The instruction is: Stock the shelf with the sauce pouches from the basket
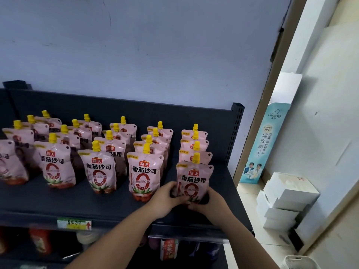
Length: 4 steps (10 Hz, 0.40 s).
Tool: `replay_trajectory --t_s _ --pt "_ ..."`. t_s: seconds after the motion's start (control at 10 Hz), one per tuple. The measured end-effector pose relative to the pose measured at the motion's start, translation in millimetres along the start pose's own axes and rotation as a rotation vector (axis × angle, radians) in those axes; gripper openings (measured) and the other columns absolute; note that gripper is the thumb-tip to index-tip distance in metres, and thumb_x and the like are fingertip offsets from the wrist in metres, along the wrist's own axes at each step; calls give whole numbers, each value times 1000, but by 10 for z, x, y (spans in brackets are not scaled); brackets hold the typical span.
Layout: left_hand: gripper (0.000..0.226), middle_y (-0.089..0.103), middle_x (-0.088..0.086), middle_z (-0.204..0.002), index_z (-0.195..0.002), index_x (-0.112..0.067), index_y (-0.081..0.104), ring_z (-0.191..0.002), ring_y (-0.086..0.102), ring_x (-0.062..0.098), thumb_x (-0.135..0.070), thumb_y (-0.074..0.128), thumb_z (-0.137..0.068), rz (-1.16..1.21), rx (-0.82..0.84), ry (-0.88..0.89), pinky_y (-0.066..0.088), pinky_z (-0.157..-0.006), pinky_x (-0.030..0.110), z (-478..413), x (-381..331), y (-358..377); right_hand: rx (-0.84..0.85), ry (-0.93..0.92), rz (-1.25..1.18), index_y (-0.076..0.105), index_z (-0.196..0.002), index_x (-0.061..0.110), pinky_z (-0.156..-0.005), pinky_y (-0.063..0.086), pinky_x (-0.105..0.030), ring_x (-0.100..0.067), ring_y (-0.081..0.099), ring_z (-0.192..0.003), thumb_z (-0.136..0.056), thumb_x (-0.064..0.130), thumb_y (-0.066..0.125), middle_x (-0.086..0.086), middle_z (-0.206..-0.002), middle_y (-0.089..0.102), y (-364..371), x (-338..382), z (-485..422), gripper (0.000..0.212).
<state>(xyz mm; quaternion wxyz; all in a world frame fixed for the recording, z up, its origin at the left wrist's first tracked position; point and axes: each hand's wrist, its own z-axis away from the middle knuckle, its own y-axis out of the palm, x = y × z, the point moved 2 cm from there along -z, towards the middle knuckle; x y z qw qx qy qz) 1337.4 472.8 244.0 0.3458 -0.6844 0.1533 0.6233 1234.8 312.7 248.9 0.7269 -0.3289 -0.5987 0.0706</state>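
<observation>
At the right front of the dark shelf (97, 200), both hands grip one pink pouch (194, 178) by its lower part. The left hand (165, 198) curls round its lower left edge and the right hand (212, 201) round its lower right corner. The pouch stands upright, yellow cap up and label forward, just in front of three more in the same column. Its base is hidden by the fingers, so I cannot tell whether it rests on the shelf. Further columns of pouches (144, 171) stand to the left. A price tag (74, 223) sits on the shelf's front edge. White boxes (287, 193) are stacked on the floor at right.
</observation>
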Motion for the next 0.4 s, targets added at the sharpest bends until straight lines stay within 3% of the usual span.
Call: replay_trajectory --t_s 0.1,0.2,0.3,0.4 --pt "67 65 -6 -125 -133 -16 50 -112 61 4 -30 82 -76 -94 -6 4 50 -95 19 96 -3 -32 -18 39 79 58 -119 25 -82 46 -20 -6 61 -99 -68 36 88 12 -106 67 -91 5 54 60" --pt "78 57 -4 -135 -141 -16 40 -118 56 7 -35 81 -77 -184 54 -18 47 -101 23 198 -21 -124 -12 100 173 55 -126 23 -92 50 -27 -11 62 -104 -71 36 85 8 -114 66 -225 1 157 65" --pt "87 50 -5 -140 -146 -23 31 -118 49 7 -46 78 -76 -254 170 -82 42 -96 20 243 -49 -298 -23 186 261 47 -140 18 -99 49 -30 -16 60 -116 -74 35 84 0 -133 61 -465 8 281 77" --pt "89 49 -2 -139 -147 -24 31 -119 50 10 -50 77 -74 -238 231 -117 44 -96 22 359 -73 -523 -169 190 238 51 -138 12 -93 49 -31 -18 59 -111 -77 32 83 -6 -132 62 -708 97 424 71"
